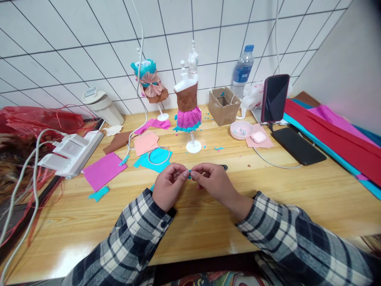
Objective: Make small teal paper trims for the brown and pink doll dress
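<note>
My left hand (169,186) and my right hand (214,183) meet above the table, thumbs and forefingers pinched on a small piece of blue paper (189,174) between them. Most of that piece is hidden by the fingertips. Beyond them stands a small white dress form (193,147) wearing a brown paper top (187,97) and a pink paper skirt (189,118) with a blue fringe. Left of my hands lie blue crepe paper (154,163) with a silver ring (158,163) on it, a peach sheet (146,143) and a magenta sheet (104,171).
A second dressed form (153,85) stands by the wall. At right are a cardboard box (220,111), a water bottle (242,71), a pink bead dish (235,136), an upright phone (275,99), a black flat device (298,145) and paper strips (336,143). A power strip (76,153) lies left.
</note>
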{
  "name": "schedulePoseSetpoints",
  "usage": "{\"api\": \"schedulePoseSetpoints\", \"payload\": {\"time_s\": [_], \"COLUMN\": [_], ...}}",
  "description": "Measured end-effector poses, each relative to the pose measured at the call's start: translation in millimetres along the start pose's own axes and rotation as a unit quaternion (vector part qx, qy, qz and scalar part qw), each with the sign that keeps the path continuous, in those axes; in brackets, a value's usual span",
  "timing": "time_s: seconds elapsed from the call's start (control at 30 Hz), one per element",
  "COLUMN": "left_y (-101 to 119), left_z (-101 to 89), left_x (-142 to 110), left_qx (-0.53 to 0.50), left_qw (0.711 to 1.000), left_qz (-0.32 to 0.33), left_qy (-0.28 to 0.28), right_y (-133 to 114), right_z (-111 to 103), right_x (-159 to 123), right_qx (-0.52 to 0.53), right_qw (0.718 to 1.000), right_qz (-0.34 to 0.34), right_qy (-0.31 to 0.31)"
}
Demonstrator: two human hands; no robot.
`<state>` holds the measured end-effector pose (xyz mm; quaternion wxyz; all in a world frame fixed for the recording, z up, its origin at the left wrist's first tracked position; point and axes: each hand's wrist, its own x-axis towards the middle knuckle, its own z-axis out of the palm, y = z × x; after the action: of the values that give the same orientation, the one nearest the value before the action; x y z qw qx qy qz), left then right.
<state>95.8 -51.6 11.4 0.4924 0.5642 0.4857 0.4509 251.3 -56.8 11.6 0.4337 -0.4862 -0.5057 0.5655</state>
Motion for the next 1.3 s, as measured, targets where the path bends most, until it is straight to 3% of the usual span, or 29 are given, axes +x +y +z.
{"api": "schedulePoseSetpoints", "payload": {"time_s": [0.13, 0.33, 0.63, 0.9, 1.07, 1.3], "left_y": [-0.3, 0.0, -1.4, -1.0, -0.1, -2.0], "left_z": [-0.9, -6.1, -3.8, -2.8, -1.4, -1.0], "left_x": [-2.4, -2.9, 0.6, 0.7, 0.3, 0.7], "left_qx": [0.029, 0.155, -0.017, 0.024, -0.006, -0.041], "left_qw": [1.000, 0.986, 1.000, 0.999, 1.000, 0.998], "left_qz": [0.013, 0.052, -0.023, -0.022, -0.027, -0.051], "left_qy": [-0.001, 0.007, 0.011, -0.009, 0.001, 0.019], "right_y": [0.9, 3.8, 1.2, 2.6, 3.5, 5.0], "right_z": [-0.9, -1.9, -3.2, -3.1, -2.4, -3.9], "right_x": [0.9, -0.1, -0.3, 1.2, 2.2, 2.7], "right_qx": [-0.043, -0.164, -0.132, -0.099, -0.055, -0.078], "right_qw": [0.999, 0.981, 0.989, 0.994, 0.998, 0.996], "right_qz": [-0.014, -0.100, -0.061, -0.049, -0.016, -0.039], "right_qy": [0.004, 0.018, 0.005, 0.002, -0.014, -0.003]}}
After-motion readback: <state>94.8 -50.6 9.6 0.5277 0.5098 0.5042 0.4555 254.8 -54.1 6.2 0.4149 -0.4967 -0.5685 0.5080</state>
